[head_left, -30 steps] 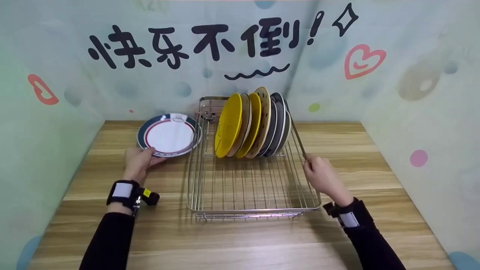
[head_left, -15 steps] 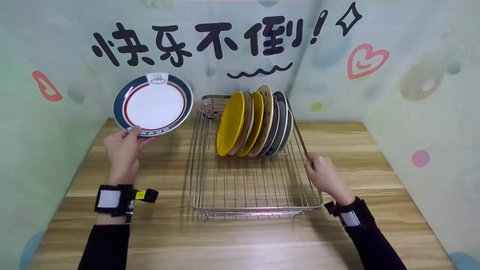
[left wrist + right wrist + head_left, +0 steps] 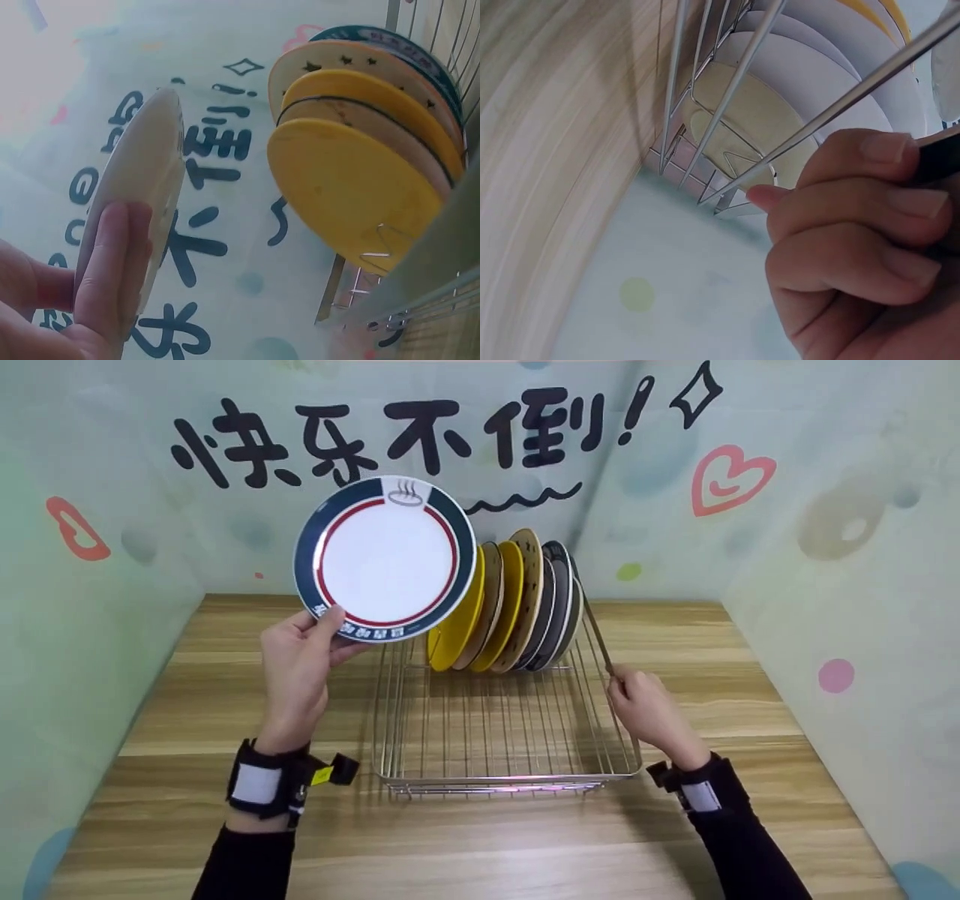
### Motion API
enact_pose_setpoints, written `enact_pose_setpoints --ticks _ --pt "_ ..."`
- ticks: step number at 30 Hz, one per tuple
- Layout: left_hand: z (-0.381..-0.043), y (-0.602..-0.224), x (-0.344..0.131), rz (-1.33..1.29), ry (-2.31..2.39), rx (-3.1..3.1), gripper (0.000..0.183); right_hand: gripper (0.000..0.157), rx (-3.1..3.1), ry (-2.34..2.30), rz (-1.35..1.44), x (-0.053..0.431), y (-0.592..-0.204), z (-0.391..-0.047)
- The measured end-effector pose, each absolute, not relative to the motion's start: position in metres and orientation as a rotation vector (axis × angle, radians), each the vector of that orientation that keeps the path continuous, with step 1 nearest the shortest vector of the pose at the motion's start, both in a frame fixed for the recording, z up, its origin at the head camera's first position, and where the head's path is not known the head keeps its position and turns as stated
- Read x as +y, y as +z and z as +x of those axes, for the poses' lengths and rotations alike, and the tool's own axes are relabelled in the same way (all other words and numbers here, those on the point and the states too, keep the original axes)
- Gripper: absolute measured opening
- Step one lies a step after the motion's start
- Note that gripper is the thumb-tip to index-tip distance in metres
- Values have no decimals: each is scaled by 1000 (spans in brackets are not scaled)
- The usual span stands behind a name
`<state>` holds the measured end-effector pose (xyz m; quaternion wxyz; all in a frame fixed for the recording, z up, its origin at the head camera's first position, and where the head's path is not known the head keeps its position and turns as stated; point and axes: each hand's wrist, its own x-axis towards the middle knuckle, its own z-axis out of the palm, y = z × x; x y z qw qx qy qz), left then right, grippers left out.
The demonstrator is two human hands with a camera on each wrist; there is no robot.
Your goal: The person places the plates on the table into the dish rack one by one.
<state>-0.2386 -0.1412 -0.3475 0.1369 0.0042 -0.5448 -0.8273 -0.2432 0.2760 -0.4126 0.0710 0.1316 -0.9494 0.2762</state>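
In the head view my left hand (image 3: pixel 300 664) pinches the lower rim of a white plate (image 3: pixel 386 562) with a dark blue border and a red ring, thumb on the face, fingers behind. The plate is raised, tilted toward the camera, and overlaps the rack's left back part. Its pale underside shows in the left wrist view, fingers laid along it. My right hand (image 3: pixel 649 712) grips the right top rail of the wire dish rack (image 3: pixel 517 776), fingers curled. Several plates stand on edge in the rack's back half, with a yellow plate (image 3: pixel 352 191) leftmost.
The rack stands on a wood-grain table (image 3: pixel 495 847). A patterned backdrop (image 3: pixel 817 585) with black lettering rises close behind it and along both sides. The rack's front half shows bare wires. Table surface extends to the left and right of the rack.
My left hand has lifted the white plate from low beside the rack, first up and left, then right toward the standing plates. The right hand has stayed on the rail.
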Motion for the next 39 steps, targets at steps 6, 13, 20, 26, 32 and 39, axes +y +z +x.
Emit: enact_pose_setpoints --ticks 6,13,20,26,32,39 --pt "-236 -349 -141 -76 -2380 -1622 36 31 -2855 836 392 275 -413 -243" --pt "-233 -348 -138 -131 -2381 -1621 33 30 -2862 887 417 283 -411 -244" --pt "-230 -346 -129 -129 -2334 -1723 30 37 -2699 1263 295 299 -393 -241" --pt "-225 -344 -124 -177 -2330 -1878 28 45 -2517 1506 186 301 -376 -232" --pt "-216 -337 -120 -312 -2366 -2041 26 43 -2341 1960 180 298 -362 -218" --pt "-207 -336 -105 -362 -2417 -2183 24 42 -2240 2253 267 280 -354 -202"
